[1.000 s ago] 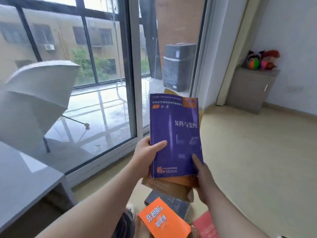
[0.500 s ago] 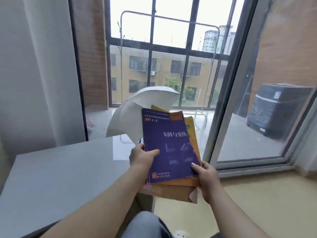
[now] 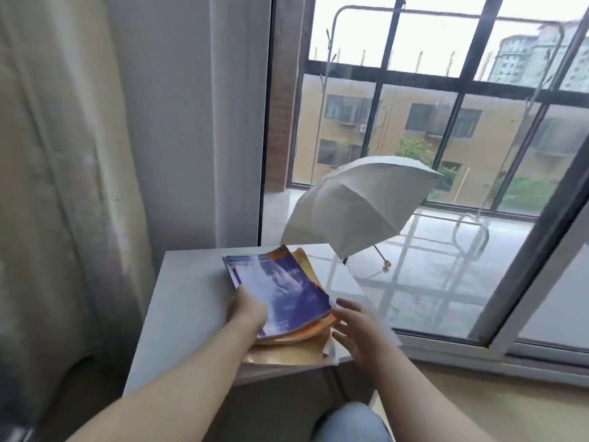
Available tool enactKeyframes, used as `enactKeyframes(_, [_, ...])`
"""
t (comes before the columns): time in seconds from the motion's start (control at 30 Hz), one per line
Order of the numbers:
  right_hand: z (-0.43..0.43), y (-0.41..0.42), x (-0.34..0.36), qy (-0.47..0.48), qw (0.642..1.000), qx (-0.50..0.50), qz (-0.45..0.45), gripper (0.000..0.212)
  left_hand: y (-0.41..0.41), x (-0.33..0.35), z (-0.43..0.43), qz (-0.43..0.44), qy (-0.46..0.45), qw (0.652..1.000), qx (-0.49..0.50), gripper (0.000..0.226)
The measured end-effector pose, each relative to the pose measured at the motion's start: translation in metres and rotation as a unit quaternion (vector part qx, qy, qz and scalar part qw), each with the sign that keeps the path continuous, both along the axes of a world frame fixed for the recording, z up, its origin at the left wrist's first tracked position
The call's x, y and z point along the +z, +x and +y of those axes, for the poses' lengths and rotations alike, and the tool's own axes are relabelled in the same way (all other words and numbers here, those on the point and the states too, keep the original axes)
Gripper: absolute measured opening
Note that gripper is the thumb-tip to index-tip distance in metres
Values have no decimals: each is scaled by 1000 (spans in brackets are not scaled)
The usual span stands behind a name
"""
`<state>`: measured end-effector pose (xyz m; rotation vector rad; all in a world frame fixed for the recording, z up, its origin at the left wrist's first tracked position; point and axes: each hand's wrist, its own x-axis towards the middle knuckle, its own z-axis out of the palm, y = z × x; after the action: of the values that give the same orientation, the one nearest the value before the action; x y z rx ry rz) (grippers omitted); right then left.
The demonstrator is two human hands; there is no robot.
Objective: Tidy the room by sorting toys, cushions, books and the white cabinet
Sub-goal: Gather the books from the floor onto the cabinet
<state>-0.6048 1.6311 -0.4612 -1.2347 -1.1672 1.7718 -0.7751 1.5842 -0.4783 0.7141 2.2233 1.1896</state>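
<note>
A stack of books lies on the right part of the white cabinet top (image 3: 188, 301), its near corner jutting past the edge. On top is a purple book (image 3: 280, 291), with an orange book (image 3: 310, 330) and a tan one (image 3: 287, 355) beneath. My left hand (image 3: 247, 311) holds the stack at its near left edge, fingers hidden under the books. My right hand (image 3: 357, 330) hovers just right of the stack with its fingers spread and holds nothing.
A pale curtain (image 3: 57, 186) hangs at the left beside the cabinet. A big window (image 3: 446, 154) fills the right, with an open white umbrella (image 3: 360, 202) on the balcony floor outside. My knee (image 3: 350, 422) shows at the bottom.
The stack came down from the air onto the cabinet top and now lies flat. My right hand has let go and drawn back to the right. The view turned left toward the cabinet.
</note>
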Motion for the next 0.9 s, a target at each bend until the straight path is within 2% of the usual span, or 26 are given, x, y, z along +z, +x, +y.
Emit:
enactKeyframes(0.1, [0, 2, 1, -9, 1000, -23, -17, 41, 4, -1, 1, 97, -51, 993, -37, 56])
enactKeyframes(0.17, [3, -2, 2, -2, 998, -39, -39, 38, 9, 7, -3, 131, -22, 990, -53, 51])
enactKeyframes(0.2, [10, 20, -11, -15, 996, -74, -43, 36, 31, 4, 12, 148, -19, 983, -103, 47])
enactKeyframes(0.37, [12, 31, -18, 1, 992, -114, -46, 32, 59, 23, 18, 174, 29, 974, -145, 37])
enactKeyframes(0.6, [4, 102, -33, -9, 976, -218, 8, 11, 150, 19, 40, 123, 80, 950, -276, 36])
enactKeyframes(0.7, [0, 138, -40, -14, 968, -252, 1, 12, 190, 12, 45, 83, 85, 938, -326, 36])
enactKeyframes(0.9, [-23, 238, -81, -61, 925, -376, -7, 13, 293, -29, 48, 36, 21, 897, -441, 34])
